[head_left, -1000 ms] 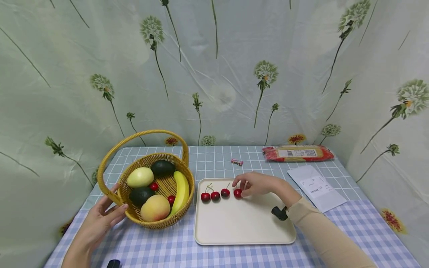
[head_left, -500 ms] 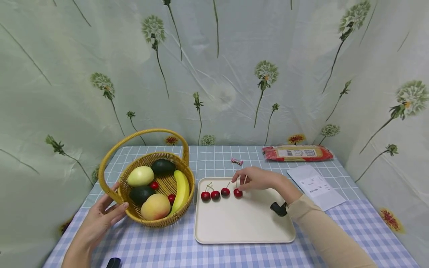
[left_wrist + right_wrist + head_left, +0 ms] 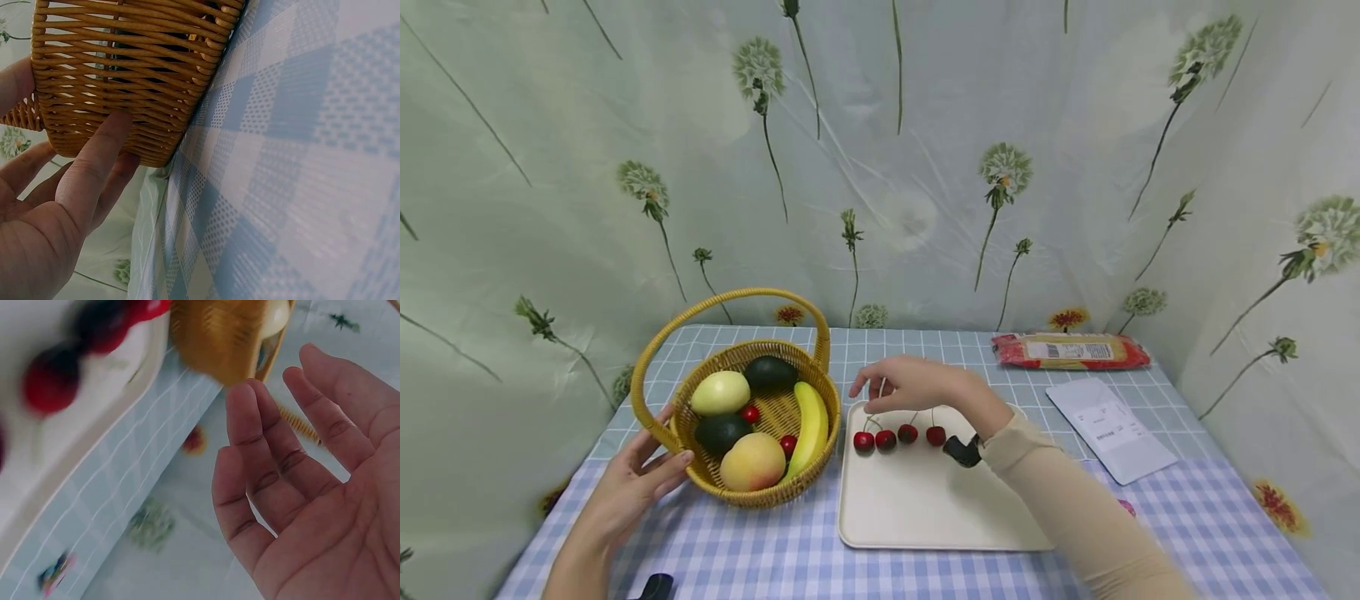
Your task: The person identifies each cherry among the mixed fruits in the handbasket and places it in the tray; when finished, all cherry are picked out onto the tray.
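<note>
A yellow wicker basket with a tall handle stands on the table, holding a banana, a peach, a pale green fruit, two dark avocados and two red cherries. My left hand is at its left side, thumb and fingers either side of the handle's foot. In the left wrist view, nearly straight fingers touch the woven wall. Several dark red cherries with stems lie in a row on the cream tray. Over the tray's back left, my right hand hovers empty, fingers loosely bent.
A red and yellow packet lies at the back right, with a white labelled pouch before it. A pink wrapped item shows beside the right sleeve. A small candy lies behind the tray. A flowered curtain closes the back.
My right hand has let go of the rightmost cherry in the row and moved left and up, over toward the leftmost cherries. My left hand stays at the basket.
</note>
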A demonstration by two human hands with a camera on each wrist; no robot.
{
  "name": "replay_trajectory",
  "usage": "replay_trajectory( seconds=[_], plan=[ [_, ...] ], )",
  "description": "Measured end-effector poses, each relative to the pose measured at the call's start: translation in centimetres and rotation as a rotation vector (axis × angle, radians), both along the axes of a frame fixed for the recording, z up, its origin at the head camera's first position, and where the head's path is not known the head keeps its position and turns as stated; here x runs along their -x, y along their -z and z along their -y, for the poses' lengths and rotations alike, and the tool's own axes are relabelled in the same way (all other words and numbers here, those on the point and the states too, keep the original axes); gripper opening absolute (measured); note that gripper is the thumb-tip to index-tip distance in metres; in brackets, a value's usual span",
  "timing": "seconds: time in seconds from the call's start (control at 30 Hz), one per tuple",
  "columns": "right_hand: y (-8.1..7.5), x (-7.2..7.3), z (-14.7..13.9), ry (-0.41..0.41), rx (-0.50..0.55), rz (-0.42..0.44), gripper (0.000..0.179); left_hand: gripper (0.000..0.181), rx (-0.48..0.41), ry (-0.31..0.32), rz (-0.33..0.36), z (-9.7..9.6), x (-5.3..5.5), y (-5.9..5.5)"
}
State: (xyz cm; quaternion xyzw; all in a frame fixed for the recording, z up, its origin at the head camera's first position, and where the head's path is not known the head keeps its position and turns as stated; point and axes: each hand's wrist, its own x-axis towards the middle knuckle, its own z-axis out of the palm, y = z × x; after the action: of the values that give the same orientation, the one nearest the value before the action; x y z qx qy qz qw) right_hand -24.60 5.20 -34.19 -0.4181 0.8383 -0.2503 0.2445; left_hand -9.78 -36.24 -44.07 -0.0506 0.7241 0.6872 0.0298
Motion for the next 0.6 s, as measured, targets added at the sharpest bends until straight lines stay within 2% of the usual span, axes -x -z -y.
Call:
replay_trajectory(
  seconds=[0.2,0.4,0.6],
  plan=[
    [-0.5,0.0,5.2,-0.104,0.012,0.000,0.033,0.094,-0.003,0.006,-0.015,0.1,0.0,0.2],
    [-0.2,0.5,10.4,-0.216,-0.004,-0.035,0.031,0.093,0.006,0.008,-0.024,0.1,-0.1,0.1],
    [0.5,1.1,14.4,-0.223,-0.072,-0.045,0.032,0.093,0.015,0.004,-0.019,0.1,-0.1,0.2]
  ],
)
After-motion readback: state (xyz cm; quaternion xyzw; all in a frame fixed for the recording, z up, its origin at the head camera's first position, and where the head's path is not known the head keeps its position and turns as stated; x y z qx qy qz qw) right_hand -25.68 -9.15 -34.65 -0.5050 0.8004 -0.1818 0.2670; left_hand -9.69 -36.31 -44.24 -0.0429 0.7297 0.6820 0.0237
